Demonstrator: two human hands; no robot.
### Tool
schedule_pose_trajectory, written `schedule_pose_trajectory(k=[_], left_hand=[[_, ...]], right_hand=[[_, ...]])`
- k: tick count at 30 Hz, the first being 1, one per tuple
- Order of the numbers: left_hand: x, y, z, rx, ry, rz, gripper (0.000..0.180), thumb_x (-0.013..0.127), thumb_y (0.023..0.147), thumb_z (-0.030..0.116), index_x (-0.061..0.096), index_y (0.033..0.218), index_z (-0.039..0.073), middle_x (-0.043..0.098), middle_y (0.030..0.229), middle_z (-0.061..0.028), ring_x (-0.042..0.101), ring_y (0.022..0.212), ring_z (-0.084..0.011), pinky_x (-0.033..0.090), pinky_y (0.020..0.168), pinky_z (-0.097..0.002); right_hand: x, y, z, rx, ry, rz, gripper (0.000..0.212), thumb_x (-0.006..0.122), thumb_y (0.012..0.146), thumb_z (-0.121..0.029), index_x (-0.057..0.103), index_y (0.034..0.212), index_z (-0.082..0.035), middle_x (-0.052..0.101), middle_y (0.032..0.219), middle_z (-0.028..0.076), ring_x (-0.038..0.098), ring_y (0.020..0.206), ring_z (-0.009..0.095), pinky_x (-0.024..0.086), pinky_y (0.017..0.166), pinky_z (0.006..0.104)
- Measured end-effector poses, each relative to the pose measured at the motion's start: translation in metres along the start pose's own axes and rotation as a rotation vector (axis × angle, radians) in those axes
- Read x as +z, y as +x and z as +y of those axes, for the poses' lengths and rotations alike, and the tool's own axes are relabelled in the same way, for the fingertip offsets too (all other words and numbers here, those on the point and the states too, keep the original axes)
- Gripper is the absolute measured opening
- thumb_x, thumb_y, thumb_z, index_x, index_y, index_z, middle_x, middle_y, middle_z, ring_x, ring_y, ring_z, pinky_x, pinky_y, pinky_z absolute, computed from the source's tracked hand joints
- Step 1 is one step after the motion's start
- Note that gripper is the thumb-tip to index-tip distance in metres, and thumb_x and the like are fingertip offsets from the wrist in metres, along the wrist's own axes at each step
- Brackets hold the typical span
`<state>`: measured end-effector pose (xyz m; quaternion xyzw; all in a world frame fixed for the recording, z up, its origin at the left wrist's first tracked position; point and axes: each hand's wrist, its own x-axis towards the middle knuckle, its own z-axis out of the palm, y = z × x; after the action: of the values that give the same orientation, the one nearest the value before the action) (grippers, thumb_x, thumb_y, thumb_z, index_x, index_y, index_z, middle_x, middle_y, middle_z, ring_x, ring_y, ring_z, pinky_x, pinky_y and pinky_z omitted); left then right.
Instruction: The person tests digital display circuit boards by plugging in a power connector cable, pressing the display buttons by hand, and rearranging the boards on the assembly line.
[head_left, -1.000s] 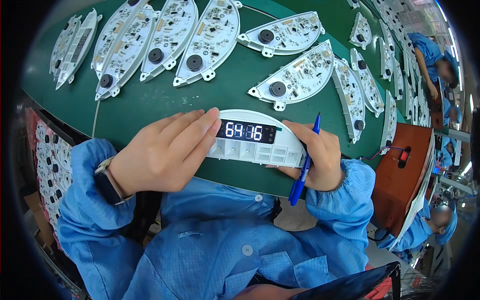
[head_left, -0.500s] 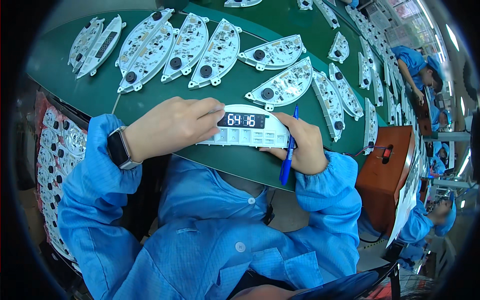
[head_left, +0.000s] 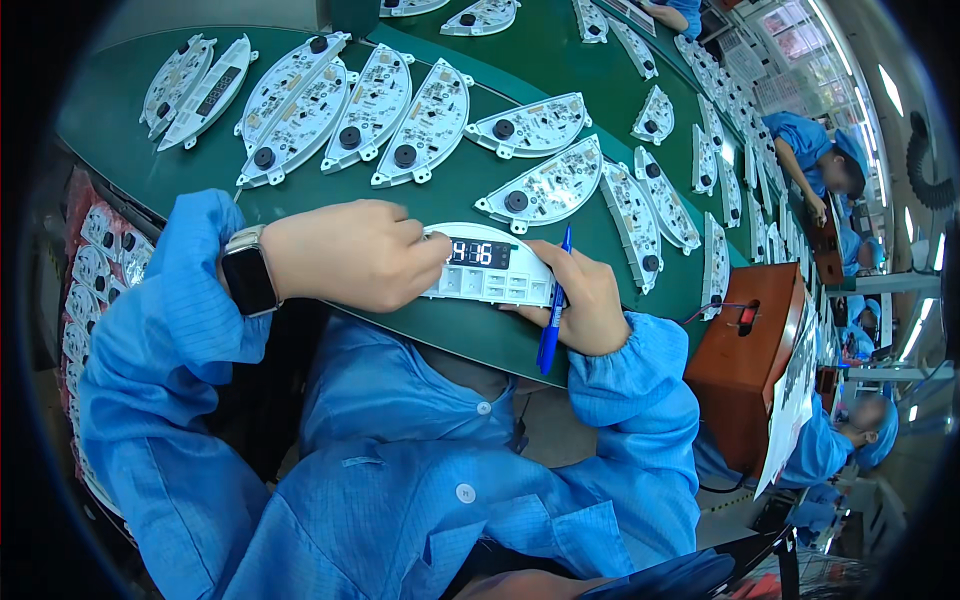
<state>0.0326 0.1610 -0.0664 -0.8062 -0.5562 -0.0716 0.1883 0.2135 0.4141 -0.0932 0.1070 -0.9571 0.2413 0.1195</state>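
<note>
A white half-moon display module (head_left: 520, 288) with lit digits stands in front of me over the table's near edge, its flat side towards me. My right hand (head_left: 592, 305) grips its right end, thumb on the face and fingers below. A blue pen (head_left: 550, 335) is also tucked in that hand, tilted past the module's right end. My left hand (head_left: 352, 258), with a watch on the wrist, is closed with curled fingers at the module's left end. It covers the first digits. Its fingertips are hidden, so what they pinch does not show.
Several half-moon circuit boards (head_left: 425, 125) with black round parts lie across the green table (head_left: 330, 205). A brown box (head_left: 740, 365) with a red switch stands at the right. Bagged modules (head_left: 92, 290) are at the lower left. Co-workers (head_left: 825, 160) sit along the right.
The view has shifted slightly. My left hand has curled further and now covers the display's left digits, which showed before. My right hand keeps its hold on the module and pen.
</note>
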Motion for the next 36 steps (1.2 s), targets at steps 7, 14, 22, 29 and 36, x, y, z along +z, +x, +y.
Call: schedule_pose_trajectory(k=[7, 14, 22, 29, 36], left_hand=[[-0.008, 0.05, -0.002, 0.163, 0.008, 0.129, 0.014, 0.066, 0.075, 0.015, 0.068, 0.078, 0.001, 0.06, 0.093, -0.0085, 0.061, 0.086, -0.022, 0.055, 0.086, -0.0389], [0.005, 0.05, 0.003, -0.071, -0.158, 0.234, 0.022, 0.07, 0.073, 0.015, 0.067, 0.091, 0.003, 0.063, 0.099, -0.0087, 0.064, 0.093, -0.0231, 0.054, 0.085, -0.036], [0.029, -0.004, 0.03, -0.889, -0.895, 0.135, 0.051, 0.069, 0.094, 0.041, 0.059, 0.121, -0.002, 0.061, 0.109, -0.0183, 0.056, 0.103, -0.0345, 0.046, 0.094, -0.0434], [0.041, -0.012, 0.038, -0.843, -0.923, 0.143, 0.056, 0.069, 0.094, 0.046, 0.058, 0.12, -0.002, 0.061, 0.109, -0.0207, 0.055, 0.106, -0.0353, 0.043, 0.096, -0.0426], [0.039, -0.018, 0.027, -0.764, -1.054, 0.119, 0.059, 0.074, 0.09, 0.047, 0.058, 0.123, 0.0, 0.064, 0.112, -0.0191, 0.058, 0.105, -0.0327, 0.044, 0.096, -0.0416]], right_hand=[[0.002, 0.001, -0.002, -0.013, -0.035, 0.012, 0.064, 0.089, 0.072, -0.029, 0.062, 0.125, -0.007, 0.066, 0.088, 0.015, 0.068, 0.075, 0.036, 0.054, 0.064, 0.0438], [-0.004, 0.004, -0.005, -0.022, 0.031, 0.031, 0.069, 0.091, 0.069, -0.041, 0.064, 0.121, -0.007, 0.069, 0.09, 0.015, 0.07, 0.078, 0.035, 0.056, 0.067, 0.0411], [-0.005, 0.008, -0.008, -0.03, 0.026, 0.012, 0.069, 0.092, 0.068, -0.044, 0.066, 0.116, -0.003, 0.071, 0.091, 0.014, 0.071, 0.077, 0.032, 0.056, 0.068, 0.0396], [-0.007, 0.024, -0.018, -0.195, 0.006, 0.134, 0.064, 0.092, 0.067, -0.037, 0.065, 0.113, -0.003, 0.071, 0.108, 0.017, 0.07, 0.088, 0.033, 0.055, 0.074, 0.0398], [0.016, 0.048, -0.028, -0.363, 0.12, 0.094, 0.034, 0.084, 0.077, -0.01, 0.065, 0.104, -0.004, 0.071, 0.11, 0.013, 0.067, 0.095, 0.031, 0.053, 0.077, 0.0397]])
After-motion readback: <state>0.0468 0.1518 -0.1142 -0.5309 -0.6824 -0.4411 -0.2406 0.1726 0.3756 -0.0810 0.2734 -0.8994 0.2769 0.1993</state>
